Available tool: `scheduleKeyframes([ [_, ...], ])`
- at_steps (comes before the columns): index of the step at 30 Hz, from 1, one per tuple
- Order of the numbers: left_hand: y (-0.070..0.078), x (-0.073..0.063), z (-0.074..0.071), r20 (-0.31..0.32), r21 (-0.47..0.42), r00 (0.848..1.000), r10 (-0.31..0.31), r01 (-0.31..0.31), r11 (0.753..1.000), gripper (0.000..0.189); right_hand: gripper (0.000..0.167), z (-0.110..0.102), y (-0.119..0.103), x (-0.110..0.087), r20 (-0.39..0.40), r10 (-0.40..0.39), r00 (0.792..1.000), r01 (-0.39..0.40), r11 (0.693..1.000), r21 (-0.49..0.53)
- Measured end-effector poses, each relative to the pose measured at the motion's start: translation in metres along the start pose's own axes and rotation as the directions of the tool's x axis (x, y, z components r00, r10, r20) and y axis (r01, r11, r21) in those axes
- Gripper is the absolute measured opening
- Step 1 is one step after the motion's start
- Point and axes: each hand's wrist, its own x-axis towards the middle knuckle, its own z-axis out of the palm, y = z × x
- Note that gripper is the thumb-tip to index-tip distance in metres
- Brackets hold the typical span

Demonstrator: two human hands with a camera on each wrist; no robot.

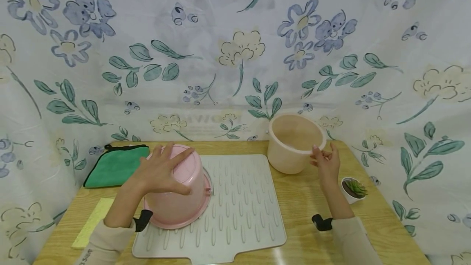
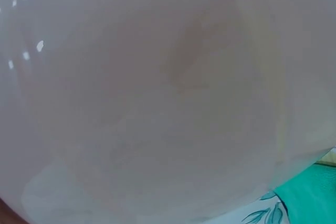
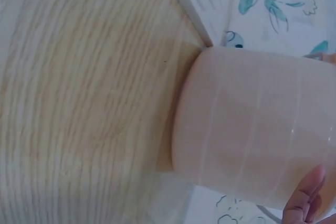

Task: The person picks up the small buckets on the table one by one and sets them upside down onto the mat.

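A pink plastic bucket stands upside down on the left part of a pale ribbed drying mat, its wide rim against the mat. Across its upturned base rests my left hand, with fingers spread and thumb stretched along the side. The bucket wall fills most of the left wrist view. At the back right, a cream bucket stands upright on the table. My right hand pinches its rim at the near right side. In the right wrist view, the fingers lie by the cream bucket's rim.
A green zippered pouch lies at the back left, with a yellow cloth in front of it. To the right stands a small potted succulent, close to my right forearm. A floral curtain hangs behind the wooden table.
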Motion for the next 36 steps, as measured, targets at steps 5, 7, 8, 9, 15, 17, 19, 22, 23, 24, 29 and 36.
scheduleKeyframes([
  [5, 0.000, 0.001, 0.001, 0.002, 0.005, 1.000, -0.001, 0.001, 1.000, 0.110, 0.084, 0.004, -0.007, 0.000, -0.008, -0.002, 1.000, 0.002, 0.999, 0.041],
  [7, -0.001, 0.001, 0.001, 0.001, 0.006, 1.000, -0.001, 0.001, 1.000, 0.110, 0.083, 0.006, -0.008, 0.001, -0.001, 0.008, 1.000, -0.008, 0.999, 0.048],
  [8, -0.001, 0.000, 0.001, 0.001, 0.005, 1.000, -0.002, 0.002, 1.000, 0.110, 0.083, 0.006, -0.009, 0.001, 0.005, 0.013, 1.000, -0.014, 0.999, 0.051],
  [9, -0.001, 0.000, 0.001, -0.002, 0.007, 1.000, -0.001, 0.001, 1.000, 0.110, 0.081, 0.006, -0.010, 0.002, 0.010, 0.018, 1.000, -0.019, 0.998, 0.057],
  [15, 0.000, -0.001, -0.001, 0.006, 0.001, 1.000, -0.010, 0.010, 1.000, 0.110, 0.067, 0.009, -0.013, 0.003, 0.033, 0.028, 0.999, -0.032, 0.995, 0.097],
  [17, 0.000, -0.001, -0.002, 0.008, -0.005, 1.000, -0.011, 0.011, 1.000, 0.110, 0.064, 0.009, -0.015, 0.003, 0.041, 0.033, 0.999, -0.037, 0.994, 0.103],
  [19, 0.000, -0.001, -0.002, 0.007, -0.005, 1.000, -0.011, 0.011, 1.000, 0.110, 0.066, 0.010, -0.016, 0.003, 0.048, 0.045, 0.998, -0.050, 0.992, 0.114],
  [22, 0.000, -0.001, -0.002, 0.004, -0.006, 1.000, -0.010, 0.010, 1.000, 0.111, 0.067, 0.010, -0.018, 0.003, 0.057, 0.063, 0.996, -0.069, 0.990, 0.126],
  [23, 0.000, -0.001, -0.002, 0.006, -0.007, 1.000, -0.012, 0.012, 1.000, 0.110, 0.069, 0.010, -0.018, 0.003, 0.059, 0.070, 0.996, -0.077, 0.988, 0.134],
  [24, -0.001, -0.001, -0.001, 0.008, -0.008, 1.000, -0.013, 0.013, 1.000, 0.110, 0.071, 0.010, -0.019, 0.003, 0.061, 0.077, 0.995, -0.085, 0.986, 0.141],
  [29, -0.001, 0.000, 0.000, 0.003, -0.001, 1.000, -0.007, 0.007, 1.000, 0.110, 0.077, 0.008, -0.020, 0.004, 0.084, 0.115, 0.990, -0.129, 0.972, 0.197],
  [36, -0.001, 0.001, 0.001, 0.007, 0.001, 1.000, -0.005, 0.005, 1.000, 0.110, 0.080, 0.006, -0.021, 0.005, 0.128, 0.123, 0.984, -0.157, 0.941, 0.300],
])
